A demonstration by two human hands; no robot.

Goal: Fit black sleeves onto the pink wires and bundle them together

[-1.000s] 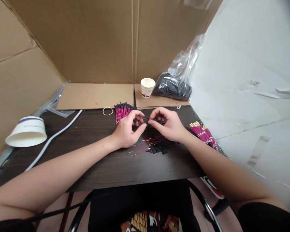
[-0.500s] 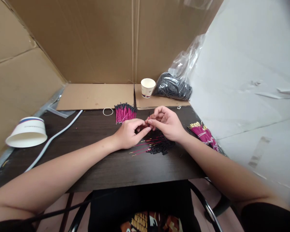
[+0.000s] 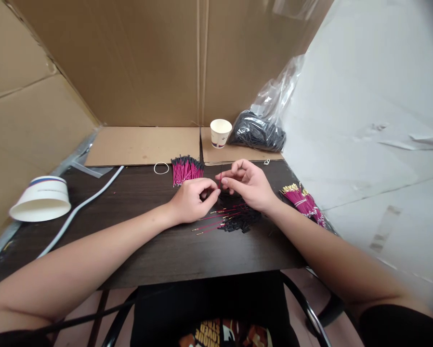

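A thin red wire with a dark upper end stands nearly upright between my hands. My left hand is closed, its thumb and forefinger pinching the wire low down. Higher up, my right hand has thumb and forefinger on the same wire, with its other fingers curled loosely. Below the hands lie loose red wires with gold tips, alongside a heap of short black sleeves. Just beyond my left hand is a pile of magenta wires with black ends.
A bundle of magenta wires with gold tips lies at right. Behind stand a paper cup and a clear bag of black pieces. Leftward are a rubber band, a white cable and a bigger paper cup.
The fingertips of both hands have drawn slightly apart. My left fingertips sit a little lower and further left, and more of the red wire shows between the hands.
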